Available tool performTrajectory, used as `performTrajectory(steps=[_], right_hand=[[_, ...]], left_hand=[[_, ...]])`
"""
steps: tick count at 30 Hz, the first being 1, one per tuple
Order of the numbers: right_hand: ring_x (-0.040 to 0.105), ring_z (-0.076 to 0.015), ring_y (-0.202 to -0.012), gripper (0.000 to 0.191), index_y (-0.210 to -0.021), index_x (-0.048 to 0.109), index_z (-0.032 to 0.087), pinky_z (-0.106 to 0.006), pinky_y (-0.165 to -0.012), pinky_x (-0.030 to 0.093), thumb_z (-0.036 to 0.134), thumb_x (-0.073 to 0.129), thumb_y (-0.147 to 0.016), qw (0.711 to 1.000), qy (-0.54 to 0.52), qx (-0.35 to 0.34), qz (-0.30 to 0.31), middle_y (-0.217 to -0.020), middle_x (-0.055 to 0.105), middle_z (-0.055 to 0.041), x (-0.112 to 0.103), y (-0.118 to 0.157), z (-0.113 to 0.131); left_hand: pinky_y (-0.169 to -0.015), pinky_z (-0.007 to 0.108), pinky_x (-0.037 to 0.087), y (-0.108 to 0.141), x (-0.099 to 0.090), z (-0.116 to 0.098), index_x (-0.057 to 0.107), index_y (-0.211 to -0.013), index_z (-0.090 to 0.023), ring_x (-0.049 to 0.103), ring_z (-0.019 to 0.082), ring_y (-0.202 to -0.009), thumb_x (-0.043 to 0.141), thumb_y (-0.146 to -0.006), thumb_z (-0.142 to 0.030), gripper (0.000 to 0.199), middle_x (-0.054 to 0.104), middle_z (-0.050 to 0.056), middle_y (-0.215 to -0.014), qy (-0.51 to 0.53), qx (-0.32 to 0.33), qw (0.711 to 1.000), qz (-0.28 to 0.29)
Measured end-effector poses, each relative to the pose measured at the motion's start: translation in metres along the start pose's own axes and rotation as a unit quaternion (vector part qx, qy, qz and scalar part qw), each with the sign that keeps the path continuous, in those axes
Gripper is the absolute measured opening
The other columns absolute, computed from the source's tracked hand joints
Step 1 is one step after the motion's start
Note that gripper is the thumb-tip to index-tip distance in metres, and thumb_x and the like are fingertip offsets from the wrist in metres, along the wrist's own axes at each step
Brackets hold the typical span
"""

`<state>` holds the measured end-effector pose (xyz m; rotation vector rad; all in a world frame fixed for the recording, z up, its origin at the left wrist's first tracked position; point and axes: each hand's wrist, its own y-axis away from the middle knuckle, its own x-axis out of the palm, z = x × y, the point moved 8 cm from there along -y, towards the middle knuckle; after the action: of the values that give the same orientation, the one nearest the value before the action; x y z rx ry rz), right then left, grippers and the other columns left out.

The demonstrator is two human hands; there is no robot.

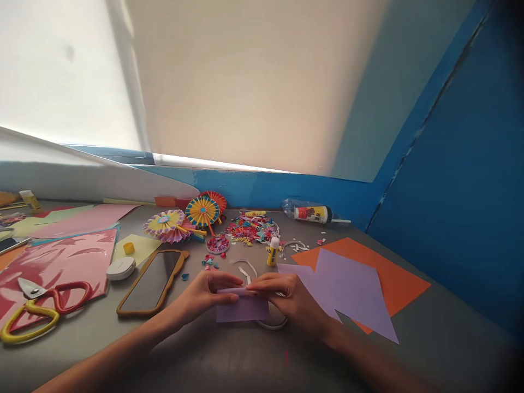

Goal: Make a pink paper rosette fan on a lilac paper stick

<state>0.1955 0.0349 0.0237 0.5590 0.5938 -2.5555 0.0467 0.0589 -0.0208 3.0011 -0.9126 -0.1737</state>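
A small piece of purple paper (242, 310) is between my two hands, low over the grey table. My left hand (208, 292) pinches its upper left edge, thumb in front and fingers behind. At its upper right edge my right hand (282, 292) presses with thumb and fingertips. The top edge looks folded or creased under the fingers. A white cable (275, 327) curls on the table behind and below the paper, partly hidden by it. A yellow glue stick (273, 252) stands upright just beyond my right hand.
Purple sheets (347, 284) overlap an orange sheet (401, 278) at right. Left lie a phone (149, 286), a white round case (121, 268) and red-and-yellow scissors (53, 305) on a glossy packet (90, 256). Behind are paper rosettes (203, 211), paper scraps (254, 226) and a bottle (311, 214).
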Motion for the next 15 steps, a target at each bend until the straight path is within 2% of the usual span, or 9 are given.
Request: performTrajectory(steps=[3, 7, 9, 12, 15], right_hand=[[0.066, -0.0201, -0.089, 0.018, -0.096, 0.075, 0.025, -0.029, -0.078, 0.053, 0.026, 0.059, -0.087, 0.998, -0.016, 0.049, -0.034, -0.094, 0.073, -0.0025, -0.004, 0.000, -0.008], [0.067, -0.0202, -0.089, 0.015, -0.093, 0.075, 0.025, -0.029, -0.080, 0.052, 0.027, 0.061, -0.086, 0.996, -0.017, 0.074, -0.052, -0.094, 0.073, -0.0014, -0.007, 0.001, -0.013], [0.067, -0.0206, -0.091, 0.016, -0.096, 0.074, 0.024, -0.029, -0.082, 0.052, 0.027, 0.063, -0.085, 0.995, -0.027, 0.082, -0.042, -0.096, 0.073, -0.0017, -0.005, 0.002, -0.013], [0.067, -0.0208, -0.091, 0.019, -0.101, 0.073, 0.025, -0.029, -0.080, 0.052, 0.028, 0.062, -0.086, 0.997, -0.035, 0.071, -0.008, -0.097, 0.073, -0.0022, 0.001, 0.001, -0.009], [0.067, -0.0198, -0.089, 0.020, -0.101, 0.073, 0.025, -0.029, -0.077, 0.053, 0.026, 0.058, -0.089, 1.000, -0.014, 0.018, 0.000, -0.095, 0.073, -0.0027, 0.002, 0.000, -0.001]], left_hand=[[-0.082, 0.030, 0.045, 0.002, 0.009, -0.006, 0.069, -0.109, -0.017, 0.060, 0.028, -0.105, 0.072, -0.074, -0.039, 0.041, 0.070, 0.009, -0.110, -0.018, 0.004, 0.999, 0.034], [-0.060, 0.022, 0.037, 0.005, 0.013, -0.008, 0.073, -0.097, -0.015, 0.059, 0.018, -0.076, 0.062, -0.081, -0.046, 0.036, 0.070, 0.003, -0.083, -0.069, 0.001, 0.997, 0.041], [-0.056, 0.020, 0.032, 0.005, 0.013, -0.007, 0.073, -0.094, -0.014, 0.055, 0.015, -0.069, 0.062, -0.082, -0.046, 0.036, 0.066, 0.002, -0.076, -0.064, 0.004, 0.997, 0.045], [-0.058, 0.020, 0.032, 0.004, 0.013, -0.008, 0.072, -0.097, -0.014, 0.053, 0.014, -0.070, 0.063, -0.082, -0.045, 0.036, 0.066, 0.003, -0.080, -0.039, 0.012, 0.998, 0.050], [-0.059, 0.020, 0.033, 0.005, 0.012, -0.006, 0.072, -0.099, -0.014, 0.055, 0.014, -0.073, 0.063, -0.082, -0.045, 0.036, 0.068, 0.003, -0.083, -0.017, -0.007, 0.999, 0.040]])
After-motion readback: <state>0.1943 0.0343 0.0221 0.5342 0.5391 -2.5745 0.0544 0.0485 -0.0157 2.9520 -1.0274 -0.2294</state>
